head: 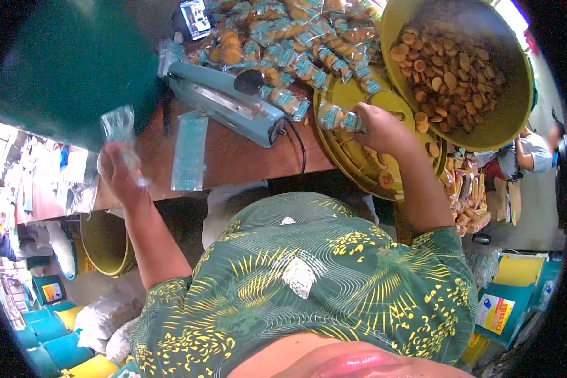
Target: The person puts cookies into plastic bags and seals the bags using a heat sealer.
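Observation:
My left hand [119, 172], raised over the left end of the table, grips a clear plastic wrapper [118, 122]. A flat printed wrapper [189, 151] lies on the tabletop to its right. Between my hands, set back, stands a blue impulse heat sealer [227, 106] with a black round knob. My right hand [385, 127] holds one end of a filled biscuit packet [335, 117] above a yellow round lid [333, 151]. A few loose biscuits [386, 178] rest on that lid. Behind the sealer, many filled packets [307, 42] lie heaped.
A yellow tub [515, 108] of loose biscuits tilts towards me at the right. The sealer's black cord [301, 146] hangs over the table's front edge. A large green container [75, 66] fills the left back. A phone [195, 19] stands behind. Another person [536, 151] is at far right.

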`<state>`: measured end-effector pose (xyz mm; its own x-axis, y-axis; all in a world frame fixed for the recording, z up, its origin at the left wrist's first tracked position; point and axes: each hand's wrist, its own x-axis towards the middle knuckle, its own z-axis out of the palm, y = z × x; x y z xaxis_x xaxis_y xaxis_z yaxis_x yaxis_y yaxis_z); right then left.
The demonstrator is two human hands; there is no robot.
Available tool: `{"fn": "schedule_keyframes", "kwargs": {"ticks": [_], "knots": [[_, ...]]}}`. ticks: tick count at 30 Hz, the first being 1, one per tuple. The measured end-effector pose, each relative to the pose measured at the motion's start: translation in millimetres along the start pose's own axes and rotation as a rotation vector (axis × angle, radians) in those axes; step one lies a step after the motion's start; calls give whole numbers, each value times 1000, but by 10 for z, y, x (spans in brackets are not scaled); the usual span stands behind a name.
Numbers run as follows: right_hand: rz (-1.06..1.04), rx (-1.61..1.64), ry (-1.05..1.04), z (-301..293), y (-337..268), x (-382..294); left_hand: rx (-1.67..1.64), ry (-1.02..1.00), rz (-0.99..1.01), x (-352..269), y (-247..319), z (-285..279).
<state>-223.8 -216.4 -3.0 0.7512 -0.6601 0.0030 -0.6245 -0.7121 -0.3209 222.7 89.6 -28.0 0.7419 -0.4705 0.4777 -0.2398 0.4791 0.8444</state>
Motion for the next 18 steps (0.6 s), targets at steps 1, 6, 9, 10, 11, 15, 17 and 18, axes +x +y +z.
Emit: {"fn": "schedule_keyframes", "kwargs": {"ticks": [1,6,9,10,11,15,17,18], "knots": [[-7,3,-5,-118,-120,29,7,6,-1,-5,27,117],[-307,-128,-249,-899,-289,374,370,173,105,-133,-43,372],[-150,-254,543,-1377,-80,629,276,26,15,-207,111,535],[-112,-299,695,-1522,-128,538,339,43,-85,-271,188,719],[-65,-337,845,-1667,-172,432,402,57,-184,-302,224,818],[-392,49,842,-1183,-627,147,367,-200,-63,-583,34,943],[-516,259,504,-613,-884,-40,496,-444,-50,-636,142,1191],[-505,325,300,-455,-1072,-151,631,-670,-21,-655,206,1327]]}}
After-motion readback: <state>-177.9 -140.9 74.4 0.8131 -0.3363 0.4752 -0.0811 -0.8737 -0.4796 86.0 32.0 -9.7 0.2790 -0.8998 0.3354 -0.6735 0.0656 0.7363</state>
